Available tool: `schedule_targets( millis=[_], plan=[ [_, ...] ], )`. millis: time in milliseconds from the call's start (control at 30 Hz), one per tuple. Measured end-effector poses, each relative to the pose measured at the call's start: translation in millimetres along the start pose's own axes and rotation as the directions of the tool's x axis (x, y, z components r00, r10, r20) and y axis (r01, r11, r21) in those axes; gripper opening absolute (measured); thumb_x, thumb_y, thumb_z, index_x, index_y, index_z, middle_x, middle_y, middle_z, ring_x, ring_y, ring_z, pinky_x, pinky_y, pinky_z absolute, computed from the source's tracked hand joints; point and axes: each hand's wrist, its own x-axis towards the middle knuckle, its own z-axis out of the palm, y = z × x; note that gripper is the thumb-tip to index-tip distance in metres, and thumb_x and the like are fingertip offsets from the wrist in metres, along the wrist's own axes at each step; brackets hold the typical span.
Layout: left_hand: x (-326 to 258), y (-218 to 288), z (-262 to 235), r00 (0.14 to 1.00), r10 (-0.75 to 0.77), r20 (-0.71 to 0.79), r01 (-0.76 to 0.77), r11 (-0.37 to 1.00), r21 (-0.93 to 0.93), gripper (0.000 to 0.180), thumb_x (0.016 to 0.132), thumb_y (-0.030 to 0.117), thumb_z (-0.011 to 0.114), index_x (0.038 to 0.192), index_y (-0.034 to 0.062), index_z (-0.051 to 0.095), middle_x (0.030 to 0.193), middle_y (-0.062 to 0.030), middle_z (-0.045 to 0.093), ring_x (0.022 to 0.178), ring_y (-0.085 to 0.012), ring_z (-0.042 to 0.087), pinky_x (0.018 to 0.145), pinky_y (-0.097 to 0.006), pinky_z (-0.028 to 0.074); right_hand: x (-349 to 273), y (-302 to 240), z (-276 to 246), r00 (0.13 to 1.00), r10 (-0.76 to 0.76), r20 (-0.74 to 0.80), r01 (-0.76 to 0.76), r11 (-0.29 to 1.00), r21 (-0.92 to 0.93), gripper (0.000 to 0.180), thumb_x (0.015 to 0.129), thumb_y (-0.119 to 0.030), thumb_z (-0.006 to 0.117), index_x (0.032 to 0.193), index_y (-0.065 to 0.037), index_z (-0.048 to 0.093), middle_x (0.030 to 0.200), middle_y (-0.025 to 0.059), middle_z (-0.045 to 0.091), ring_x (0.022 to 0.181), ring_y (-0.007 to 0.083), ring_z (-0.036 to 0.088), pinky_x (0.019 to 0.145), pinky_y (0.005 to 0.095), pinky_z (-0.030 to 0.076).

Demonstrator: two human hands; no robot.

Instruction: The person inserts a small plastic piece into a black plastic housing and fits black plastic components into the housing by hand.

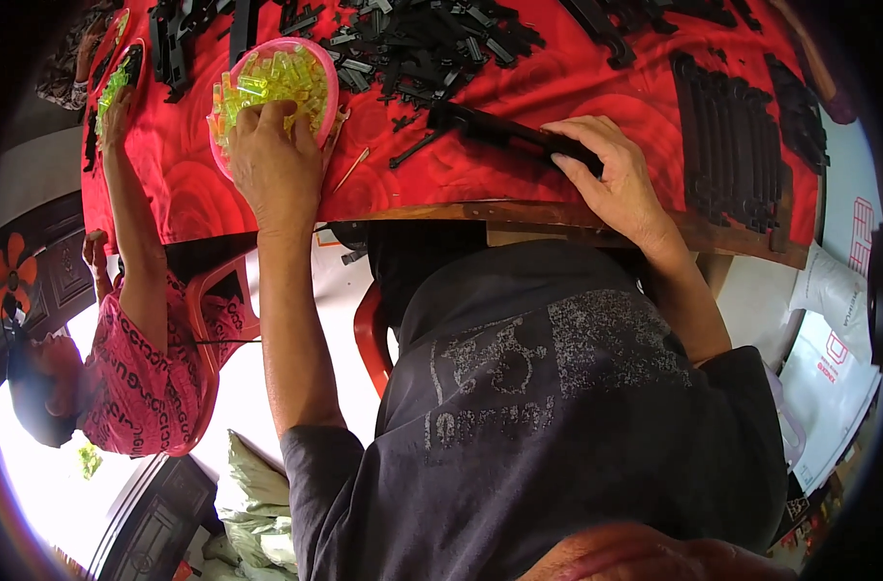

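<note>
My left hand [272, 155] digs curled into the pink bowl [327, 73] upper left for yellow-green pieces [277, 76], while my right hand [606, 174] grips the long black part [499, 128], pinning it on the desk [519, 179].

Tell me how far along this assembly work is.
Done: a row of long black plastic strips lies lined up at the right. In hand: the right hand rests on one black plastic strip; the left hand reaches into the pink bowl of yellow-green clear pieces. Left: a heap of loose black parts.

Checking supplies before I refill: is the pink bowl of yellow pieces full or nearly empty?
Full: translucent yellow pieces heap up to the pink bowl rim, under the left hand.
</note>
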Motion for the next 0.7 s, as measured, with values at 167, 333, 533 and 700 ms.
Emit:
schedule_targets(
  millis=[167, 333, 533, 700],
  plan=[
    [8.6, 7.9, -11.5, 0.993, -0.022, 0.113, 0.017, 0.999, 0.05, 0.02, 0.083, 0.019, 0.072, 0.097, 0.0053, 0.074, 0.101, -0.0158, 0.064, 0.099, -0.036, 0.06, 0.084, -0.047, 0.049, 4.6, -1.4, -1.4, 0.999, -0.015, 0.048, 0.017, 0.999, -0.038, 0.027, 0.087, -0.006, 0.066, 0.114, -0.001, 0.066, 0.102, 0.0128, 0.065, 0.096, 0.0329, 0.062, 0.085, 0.0406, 0.05],
    [10.9, 4.4, -17.5, 0.981, 0.009, 0.192, -0.011, 1.0, 0.007, 0.019, 0.084, 0.02, 0.072, 0.095, 0.0044, 0.073, 0.1, -0.0175, 0.064, 0.095, -0.0371, 0.062, 0.081, -0.048, 0.05, 9.7, -5.5, -1.3, 0.995, 0.0, 0.098, 0.006, 0.998, -0.066, 0.025, 0.088, -0.006, 0.065, 0.112, -0.001, 0.066, 0.099, 0.0131, 0.064, 0.096, 0.0339, 0.062, 0.084, 0.0422, 0.05],
    [3.2, 11.1, -13.3, 0.998, 0.055, 0.009, -0.05, 0.952, -0.301, 0.011, 0.088, 0.012, 0.07, 0.094, 0.0028, 0.07, 0.091, -0.0157, 0.067, 0.078, -0.0317, 0.067, 0.069, -0.043, 0.051, 12.9, -0.2, -2.6, 0.991, 0.013, 0.134, -0.004, 0.998, -0.068, 0.028, 0.088, -0.006, 0.065, 0.115, -0.001, 0.065, 0.101, 0.014, 0.064, 0.094, 0.0348, 0.062, 0.084, 0.0427, 0.05],
    [-16.5, 58.7, -22.8, 0.993, 0.035, 0.11, 0.044, 0.767, -0.64, 0.006, 0.088, 0.003, 0.068, 0.094, 0.0011, 0.067, 0.089, -0.0148, 0.067, 0.075, -0.0303, 0.067, 0.064, -0.04, 0.051, 17.9, -1.3, -9.3, 0.982, 0.056, 0.181, -0.055, 0.998, -0.007, 0.03, 0.086, -0.004, 0.065, 0.116, -0.001, 0.066, 0.105, 0.0152, 0.065, 0.099, 0.0353, 0.064, 0.086, 0.0412, 0.05]
  ],
)
